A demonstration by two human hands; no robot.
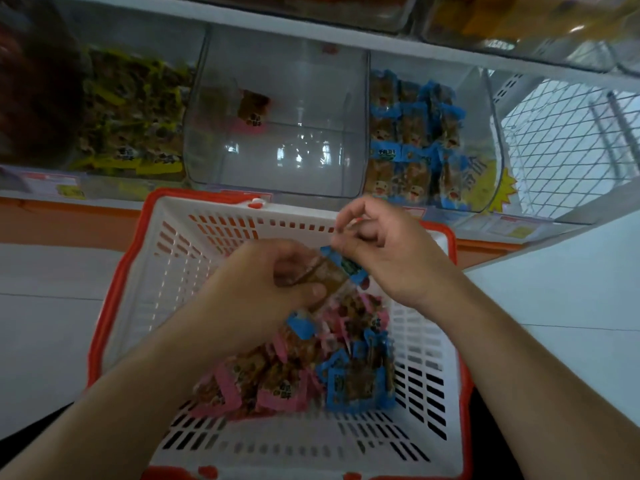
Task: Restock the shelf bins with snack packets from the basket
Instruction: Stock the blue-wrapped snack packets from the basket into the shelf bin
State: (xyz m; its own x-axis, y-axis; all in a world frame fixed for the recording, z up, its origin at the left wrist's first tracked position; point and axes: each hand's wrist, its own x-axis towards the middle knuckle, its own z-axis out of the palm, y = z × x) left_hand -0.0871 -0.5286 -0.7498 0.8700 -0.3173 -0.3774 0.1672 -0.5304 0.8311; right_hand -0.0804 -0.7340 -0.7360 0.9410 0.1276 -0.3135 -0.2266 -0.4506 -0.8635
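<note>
Pink-edged and blue-edged snack packets (298, 372) lie heaped in the white, orange-rimmed basket (145, 306) in front of you, above a pale floor (52, 306). Your left hand (263, 285) curls around a blue-edged packet (322, 275) over the heap, while your right hand (384, 251) pinches its top corner between bent fingers. Beyond, 3 clear shelf bins stand side by side: yellow packets (131, 112) left, 1 pink packet (252, 110) in the middle bin (277, 168), blue packets (415, 133) right.

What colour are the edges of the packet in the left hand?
Blue edges on the held packet, gripped by the left hand; the head view shows it.
</note>
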